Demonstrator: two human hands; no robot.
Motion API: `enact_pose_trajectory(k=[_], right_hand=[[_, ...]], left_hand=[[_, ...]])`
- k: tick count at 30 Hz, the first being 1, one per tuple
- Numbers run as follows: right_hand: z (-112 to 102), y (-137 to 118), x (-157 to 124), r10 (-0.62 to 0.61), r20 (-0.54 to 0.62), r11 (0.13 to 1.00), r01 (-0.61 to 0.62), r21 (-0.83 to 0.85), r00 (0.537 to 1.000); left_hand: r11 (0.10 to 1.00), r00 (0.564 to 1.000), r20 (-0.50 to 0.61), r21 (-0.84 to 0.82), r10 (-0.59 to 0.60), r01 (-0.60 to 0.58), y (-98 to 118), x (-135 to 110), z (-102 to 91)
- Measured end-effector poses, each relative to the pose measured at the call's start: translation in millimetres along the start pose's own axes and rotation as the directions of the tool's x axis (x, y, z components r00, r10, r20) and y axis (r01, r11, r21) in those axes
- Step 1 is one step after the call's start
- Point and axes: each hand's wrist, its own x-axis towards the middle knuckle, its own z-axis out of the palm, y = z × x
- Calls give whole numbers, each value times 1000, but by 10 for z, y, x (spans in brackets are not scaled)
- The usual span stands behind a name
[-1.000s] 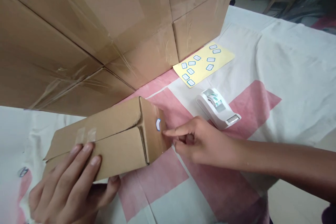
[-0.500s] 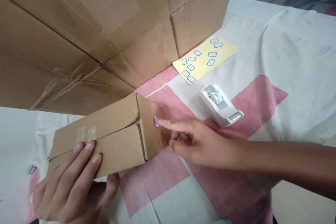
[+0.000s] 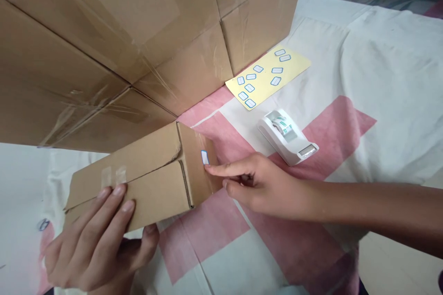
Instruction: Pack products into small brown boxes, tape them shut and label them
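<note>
A small brown cardboard box (image 3: 148,179) lies on the cloth-covered table, its top flaps taped. My left hand (image 3: 100,244) grips its near side, fingers flat on top and thumb underneath. A small white label with a blue border (image 3: 205,157) is stuck on the box's right end face. My right hand (image 3: 259,184) has the index finger stretched out, its tip touching the end face just below the label, while the other fingers are curled in with nothing visible in them.
A big taped cardboard carton (image 3: 138,41) fills the back left. A yellow sheet (image 3: 270,76) with several blue-bordered labels lies beside it. A white tape dispenser (image 3: 287,136) sits right of the small box. The cloth (image 3: 363,78) is white with pink patches.
My right index finger went from beside the label to pressing on it, then slid just below it. The label now lies flat on the end face. My left hand kept its hold.
</note>
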Motion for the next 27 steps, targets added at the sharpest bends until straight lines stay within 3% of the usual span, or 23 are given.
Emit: enact_pose_trajectory(k=[5,11,15,20,27], right_hand=[[5,22,29,-20,-57,1000,20,1,998],[-4,-20,11,46,2,999,-46,-4,999],[26,-46,-24,9,-75,1000,-9,8,997],[20,-25,0,6,-54,1000,-5,18,999],[-21,66,58,-47,-46,998,44,-49,998]], left_hand=[[1000,999,36,12,-18,17,1,-22,-22],[998,997,60,31,-47,46,17,-59,-57],[998,996,69,32,-63,61,6,-56,-50],[1000,1000,29,1,3,-3,-19,-23,-35],[1000,999,46,-11,-25,25,-3,-43,-57]])
